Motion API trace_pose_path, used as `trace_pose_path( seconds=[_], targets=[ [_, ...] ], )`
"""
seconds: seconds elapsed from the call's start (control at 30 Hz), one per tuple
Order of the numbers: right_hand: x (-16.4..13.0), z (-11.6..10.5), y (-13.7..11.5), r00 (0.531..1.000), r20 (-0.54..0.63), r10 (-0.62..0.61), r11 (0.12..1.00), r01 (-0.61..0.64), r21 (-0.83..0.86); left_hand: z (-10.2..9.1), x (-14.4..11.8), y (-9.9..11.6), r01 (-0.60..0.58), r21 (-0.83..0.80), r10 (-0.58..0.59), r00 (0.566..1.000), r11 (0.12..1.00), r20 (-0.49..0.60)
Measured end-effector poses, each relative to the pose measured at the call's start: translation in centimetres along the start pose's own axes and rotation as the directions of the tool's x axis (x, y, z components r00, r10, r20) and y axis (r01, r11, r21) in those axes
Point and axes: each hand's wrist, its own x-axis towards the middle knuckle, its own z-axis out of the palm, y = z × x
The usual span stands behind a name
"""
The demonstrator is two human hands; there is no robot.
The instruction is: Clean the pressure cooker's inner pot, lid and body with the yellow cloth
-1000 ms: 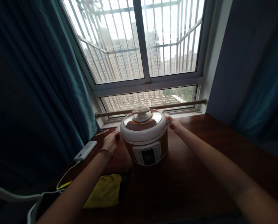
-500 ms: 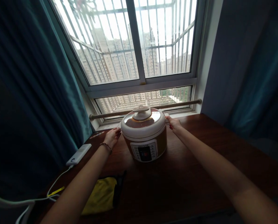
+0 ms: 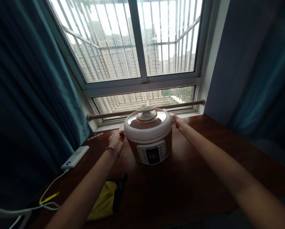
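Note:
An electric pressure cooker with a white rim, brown body and control panel stands upright on the dark wooden table. Its lid, topped by a white knob, is in place. My left hand, a bracelet at its wrist, is closed on the side handle at the cooker's left. On the opposite side, my right hand grips the other handle. My fingers partly cover both handles.
A white power bank with a cable lies at the left. Near my left forearm are a yellow-and-black cloth item and a thin yellow strip. Behind the cooker run a rail and a barred window; curtains hang at both sides.
The cooker has turned slightly, its control panel shifting to the right. Both hands have stayed at the handles, the left one now closed more firmly. The view has shifted a little.

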Motion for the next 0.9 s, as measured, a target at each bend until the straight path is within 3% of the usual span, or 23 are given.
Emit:
trace_pose_path(
  seconds=[0.23,0.43,0.7,0.9],
  targets=[
    [0.4,0.0,-0.1,1.000,0.025,0.010,1.000,-0.010,0.025,-1.0,-2.3,-0.3,-0.006,0.001,0.006,0.999,1.000,-0.053],
    [-1.2,-1.2,0.0,1.000,0.000,0.002,0.999,-0.002,0.032,-0.1,-0.9,0.3,0.059,0.025,-0.059,0.998,0.998,0.009],
    [-3.5,-3.4,0.6,0.999,-0.049,0.013,0.998,-0.010,0.058,0.7,1.3,0.0,0.139,0.053,-0.147,0.971,0.989,0.190],
    [-2.5,-3.4,0.0,0.996,-0.083,0.042,0.997,-0.036,0.064,1.8,0.9,-0.5,0.112,0.051,-0.118,0.981,0.992,0.153]
  ],
)
